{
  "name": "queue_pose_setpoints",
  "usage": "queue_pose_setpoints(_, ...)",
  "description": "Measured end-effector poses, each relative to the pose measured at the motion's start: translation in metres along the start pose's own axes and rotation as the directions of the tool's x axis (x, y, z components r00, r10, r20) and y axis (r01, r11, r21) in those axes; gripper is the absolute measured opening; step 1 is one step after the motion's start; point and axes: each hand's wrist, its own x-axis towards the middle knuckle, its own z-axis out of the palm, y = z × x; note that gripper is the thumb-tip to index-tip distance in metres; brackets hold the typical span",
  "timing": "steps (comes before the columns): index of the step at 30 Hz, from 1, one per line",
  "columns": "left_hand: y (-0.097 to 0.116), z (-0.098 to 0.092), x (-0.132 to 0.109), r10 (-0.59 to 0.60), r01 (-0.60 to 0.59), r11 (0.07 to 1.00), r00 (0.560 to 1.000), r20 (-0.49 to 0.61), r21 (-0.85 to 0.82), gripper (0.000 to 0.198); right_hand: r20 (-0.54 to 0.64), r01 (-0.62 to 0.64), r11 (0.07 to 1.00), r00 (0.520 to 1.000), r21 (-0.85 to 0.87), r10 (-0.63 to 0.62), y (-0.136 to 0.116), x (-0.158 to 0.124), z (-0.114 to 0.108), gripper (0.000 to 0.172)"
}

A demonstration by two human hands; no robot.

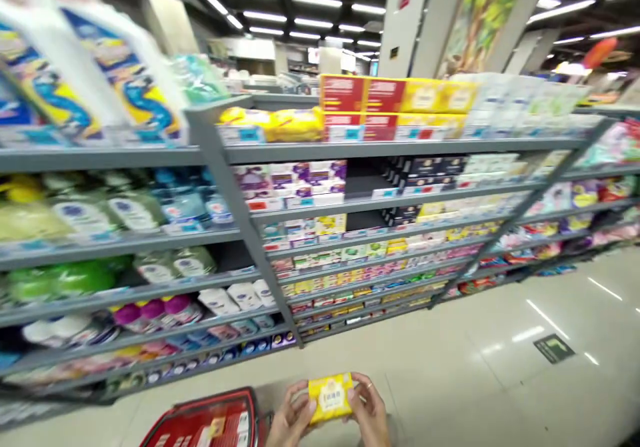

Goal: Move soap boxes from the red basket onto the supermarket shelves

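At the bottom centre of the head view, both hands hold a small yellow box (330, 398) with a white label in the middle. My left hand (294, 412) grips its left end, the thumb on the front face. The right end is between the thumb and fingers of my right hand (368, 408), which has a ring on one finger. Just left of my hands is a red basket (253, 410) with a dark rim, holding a few packages. Similar yellow boxes (425, 97) stand on the top shelf, beside red ones (344, 94).
Long grey shelves (410, 148) cross the view, stocked with boxes and packets. Bottles (135, 212) fill the shelves at the left. The pale tiled floor (450, 380) carries a dark green sign (554, 348) at the right. A pillar (403, 20) rises behind the shelves.
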Motion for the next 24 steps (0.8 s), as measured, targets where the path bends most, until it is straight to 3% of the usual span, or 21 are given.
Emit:
queue_pose_setpoints(3,-0.006,0.083,-0.003,0.009,-0.014,0.995,0.999,0.054,0.096,0.066,-0.042,0.034,0.996,0.999,0.078,-0.031,-0.034,0.015,-0.069,0.048)
queue_pose_setpoints(8,-0.019,0.222,-0.005,0.064,-0.062,0.994,0.998,-0.009,0.094,0.064,0.083,0.087,0.993,0.992,0.084,-0.094,-0.122,0.066,-0.181,0.044)
queue_pose_setpoints(11,-0.019,0.292,-0.002,0.061,-0.064,0.997,0.997,0.053,0.043,0.065,0.16,0.119,0.992,0.979,0.044,-0.125,-0.183,0.101,-0.229,0.041)
queue_pose_setpoints(13,-0.015,0.329,0.005,0.081,-0.085,0.995,0.993,0.083,0.046,0.067,0.208,0.13,0.991,0.969,0.024,-0.132,-0.217,0.124,-0.249,0.04)
queue_pose_setpoints(17,-0.003,0.376,0.034,0.217,-0.222,0.973,0.973,0.078,0.06,0.071,0.276,0.167,0.986,0.948,-0.004,-0.16,-0.253,0.174,-0.268,0.046)
queue_pose_setpoints(21,0.007,0.394,0.082,0.328,-0.336,0.937,0.941,0.087,0.095,0.064,0.288,0.212,0.971,0.942,-0.113,-0.172,-0.26,0.226,-0.266,0.045)
queue_pose_setpoints(24,0.012,0.402,0.124,0.43,-0.442,0.87,0.897,0.1,0.219,0.06,0.327,0.255,0.944,0.928,-0.209,-0.179,-0.264,0.263,-0.256,0.037)
